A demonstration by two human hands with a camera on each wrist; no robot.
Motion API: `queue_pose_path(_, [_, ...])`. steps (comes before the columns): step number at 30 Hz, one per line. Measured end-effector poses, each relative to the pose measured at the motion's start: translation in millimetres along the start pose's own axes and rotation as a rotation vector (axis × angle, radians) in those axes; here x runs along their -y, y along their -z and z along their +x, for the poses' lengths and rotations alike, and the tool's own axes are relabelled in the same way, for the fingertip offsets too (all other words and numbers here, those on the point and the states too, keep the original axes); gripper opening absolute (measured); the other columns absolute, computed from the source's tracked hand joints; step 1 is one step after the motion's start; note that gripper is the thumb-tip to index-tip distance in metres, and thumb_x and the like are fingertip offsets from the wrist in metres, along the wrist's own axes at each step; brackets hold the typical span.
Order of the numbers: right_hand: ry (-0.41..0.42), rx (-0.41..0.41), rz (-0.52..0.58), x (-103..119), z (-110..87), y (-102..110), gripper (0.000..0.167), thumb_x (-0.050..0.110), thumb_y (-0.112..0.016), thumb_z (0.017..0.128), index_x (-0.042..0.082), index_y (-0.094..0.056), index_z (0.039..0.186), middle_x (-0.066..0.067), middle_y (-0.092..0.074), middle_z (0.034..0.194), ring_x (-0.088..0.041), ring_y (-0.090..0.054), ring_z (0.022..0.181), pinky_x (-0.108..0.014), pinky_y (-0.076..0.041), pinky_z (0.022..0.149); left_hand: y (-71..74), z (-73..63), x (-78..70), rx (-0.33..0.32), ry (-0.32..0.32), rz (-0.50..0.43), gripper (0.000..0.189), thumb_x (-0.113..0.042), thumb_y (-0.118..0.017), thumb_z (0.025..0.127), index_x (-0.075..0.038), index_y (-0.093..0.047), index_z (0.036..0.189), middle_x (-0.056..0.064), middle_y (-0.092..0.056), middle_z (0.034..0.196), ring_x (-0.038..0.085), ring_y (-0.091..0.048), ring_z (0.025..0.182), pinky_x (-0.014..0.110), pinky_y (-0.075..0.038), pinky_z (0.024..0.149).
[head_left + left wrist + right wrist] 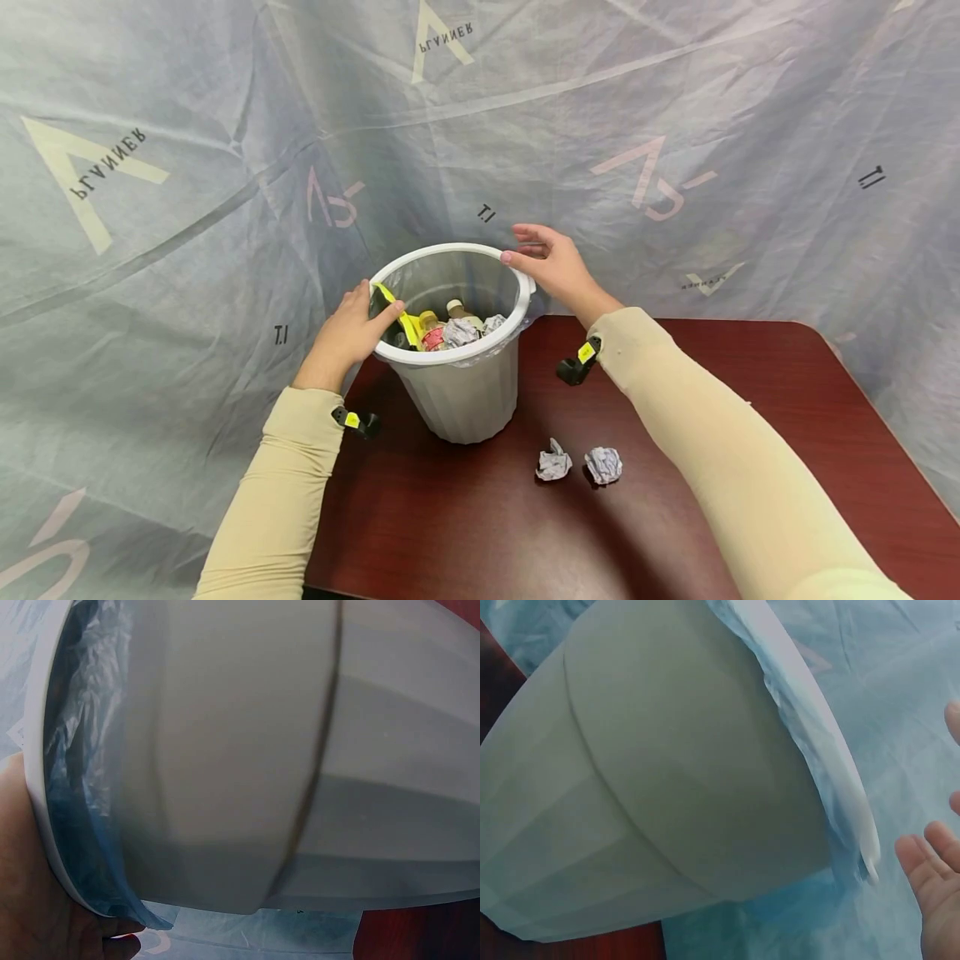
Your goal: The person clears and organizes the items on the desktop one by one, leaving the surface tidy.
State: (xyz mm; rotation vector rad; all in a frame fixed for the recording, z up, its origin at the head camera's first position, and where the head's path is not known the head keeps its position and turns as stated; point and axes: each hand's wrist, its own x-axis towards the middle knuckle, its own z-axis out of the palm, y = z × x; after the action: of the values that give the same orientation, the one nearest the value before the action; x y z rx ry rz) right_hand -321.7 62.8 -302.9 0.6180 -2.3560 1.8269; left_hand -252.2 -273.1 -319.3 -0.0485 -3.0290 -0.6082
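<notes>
A grey trash bin with a white rim and a clear plastic liner stands on the dark red table. My left hand grips its left rim, thumb over the inside and fingers outside. Beside the right rim, my right hand is held up with loosely bent fingers; the right wrist view shows that hand apart from the rim and holding nothing. Inside the bin lie a yellow wrapper, a bottle with a yellow cap, a white-capped bottle and crumpled paper.
Two crumpled paper balls, one on the left and one on the right, lie on the table in front of the bin. Grey printed sheeting hangs behind and to the left, close to the bin.
</notes>
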Motion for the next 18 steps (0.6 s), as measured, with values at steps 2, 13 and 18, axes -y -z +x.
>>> queue_pose_path(2, [0.007,-0.019,0.015,-3,-2.6,4,0.059,0.032,-0.077,0.092,0.017,-0.056,0.145,-0.007,-0.056,0.142,-0.026,-0.055,0.13,-0.045,-0.049,0.101,-0.7,-0.7,-0.3,0.001,0.001,0.001,0.105,-0.078,-0.028,0.096,0.001,0.0,0.161,0.024,-0.007,0.167,0.042,-0.004,0.154,0.061,-0.012,0.12])
queue_pose_path(13, [0.031,-0.116,0.036,-43,-18.3,37,0.062,0.027,-0.078,0.091,0.014,-0.054,0.147,-0.011,-0.058,0.141,-0.029,-0.058,0.127,-0.045,-0.048,0.104,-1.8,-0.3,0.2,0.0,0.002,0.005,0.106,-0.079,-0.027,0.095,0.001,-0.001,0.161,0.025,-0.008,0.166,0.042,-0.005,0.154,0.061,-0.013,0.12])
queue_pose_path(18, [-0.04,-0.066,-0.015,-80,-36.0,52,0.066,0.033,-0.077,0.092,0.013,-0.051,0.149,-0.013,-0.056,0.145,-0.031,-0.055,0.13,-0.049,-0.045,0.106,-0.4,-0.2,-0.2,0.002,0.003,0.002,0.106,-0.079,-0.027,0.096,0.0,0.0,0.161,0.025,-0.008,0.166,0.043,-0.005,0.153,0.061,-0.013,0.12])
